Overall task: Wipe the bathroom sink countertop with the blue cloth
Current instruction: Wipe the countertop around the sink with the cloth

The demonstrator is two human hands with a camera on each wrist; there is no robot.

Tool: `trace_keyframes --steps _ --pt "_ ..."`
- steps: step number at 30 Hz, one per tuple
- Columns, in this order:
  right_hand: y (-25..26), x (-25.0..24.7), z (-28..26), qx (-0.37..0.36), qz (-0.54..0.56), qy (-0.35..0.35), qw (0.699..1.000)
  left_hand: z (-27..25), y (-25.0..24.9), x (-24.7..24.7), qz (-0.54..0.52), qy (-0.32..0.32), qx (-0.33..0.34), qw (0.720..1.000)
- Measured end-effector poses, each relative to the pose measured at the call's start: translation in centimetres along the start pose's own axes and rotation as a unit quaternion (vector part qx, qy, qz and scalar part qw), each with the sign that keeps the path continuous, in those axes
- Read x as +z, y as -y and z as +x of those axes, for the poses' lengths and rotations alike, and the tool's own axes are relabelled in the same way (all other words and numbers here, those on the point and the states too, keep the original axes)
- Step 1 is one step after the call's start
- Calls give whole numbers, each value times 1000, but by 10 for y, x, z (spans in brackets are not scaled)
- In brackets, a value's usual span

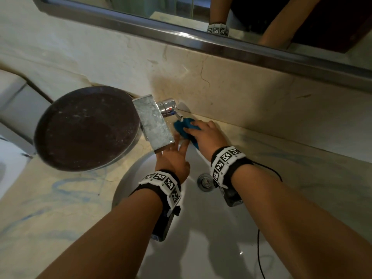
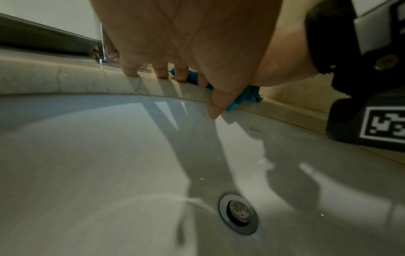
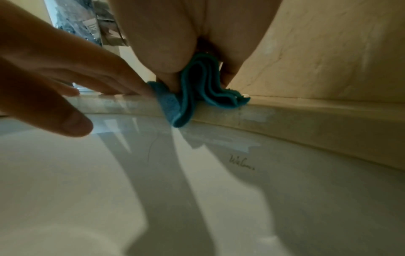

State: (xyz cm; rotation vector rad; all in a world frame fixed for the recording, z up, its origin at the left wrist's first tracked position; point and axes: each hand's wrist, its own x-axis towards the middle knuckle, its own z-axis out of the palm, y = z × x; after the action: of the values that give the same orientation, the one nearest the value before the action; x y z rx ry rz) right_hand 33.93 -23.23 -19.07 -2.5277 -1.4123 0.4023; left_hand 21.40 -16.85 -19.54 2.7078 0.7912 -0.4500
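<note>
Your right hand (image 1: 203, 137) presses the bunched blue cloth (image 1: 184, 126) down on the narrow strip of countertop (image 1: 302, 164) behind the sink (image 1: 201, 238), just beside the faucet (image 1: 155, 121), with its fingers bent over the cloth and one fold hanging over the rim of the basin. Your left hand (image 1: 173, 160) holds nothing: its fingers (image 2: 131, 69) are straight and spread, their tips resting on the countertop edge beside the cloth, under the spout.

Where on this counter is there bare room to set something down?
Bare countertop lies right of the sink basin, below the backsplash. It is crowded behind the basin: both hands, the blue cloth and the faucet. The round tray fills the left.
</note>
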Motion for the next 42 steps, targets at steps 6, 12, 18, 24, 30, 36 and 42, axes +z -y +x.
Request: trace_keyframes --steps 6,12,18,24,30,36,42 --pt "-26 -6 -19 79 -21 -22 996 -1 -2 4 27 -12 -5 1000" --pt "-49 -11 -38 176 5 -57 983 20 -29 -9 -61 -38 11 997" --pt "-51 -13 -28 201 29 -76 976 35 -38 -19 -75 -9 -20 997" --pt "-26 -12 -7 130 115 -97 980 39 -36 -23 -76 7 -29 997" --pt "-27 -9 -17 84 -52 0 995 41 -35 -18 -45 17 -36 998" --pt "-52 -14 -40 178 -64 -3 982 37 -32 -17 -66 6 -25 997" --pt "-48 -20 -27 158 -36 -77 984 36 -28 -17 -73 12 -20 997"
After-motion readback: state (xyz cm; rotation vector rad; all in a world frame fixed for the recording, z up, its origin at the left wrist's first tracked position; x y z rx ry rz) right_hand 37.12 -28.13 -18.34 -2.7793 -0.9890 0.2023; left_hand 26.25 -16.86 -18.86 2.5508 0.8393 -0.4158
